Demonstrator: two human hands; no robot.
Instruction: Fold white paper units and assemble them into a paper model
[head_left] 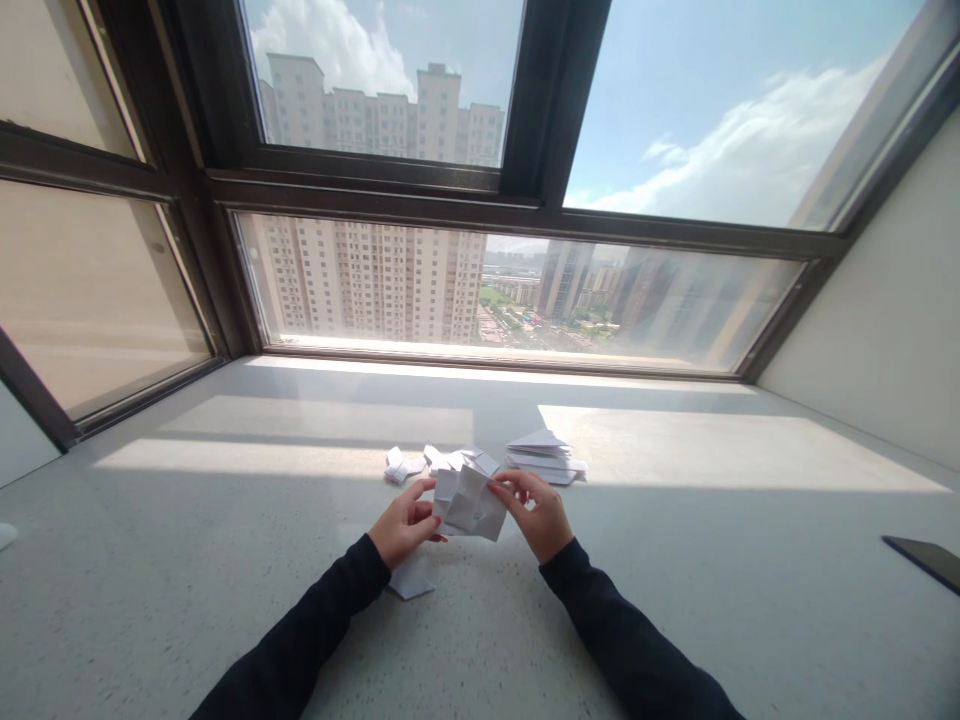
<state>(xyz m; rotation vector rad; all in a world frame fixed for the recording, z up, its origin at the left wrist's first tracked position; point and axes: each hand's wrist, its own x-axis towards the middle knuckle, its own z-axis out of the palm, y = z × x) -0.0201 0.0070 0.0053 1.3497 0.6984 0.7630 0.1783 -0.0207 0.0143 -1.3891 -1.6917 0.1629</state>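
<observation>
White folded paper (472, 508) above the speckled sill (675, 570) | your left hand (405, 525) pinches its left edge, right hand (538, 512) its upper-right corner | likely light, easily creased; hold edges gently

left grip (403, 524) and right grip (538, 516) hold folded paper (478, 508); paper stack (543, 463) beyond, on speckled sill (675, 560).

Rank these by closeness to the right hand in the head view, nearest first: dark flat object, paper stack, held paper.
1. Held paper: in the grasp of the right hand.
2. Paper stack: just beyond that hand.
3. Dark flat object: well off, at the right edge.
</observation>
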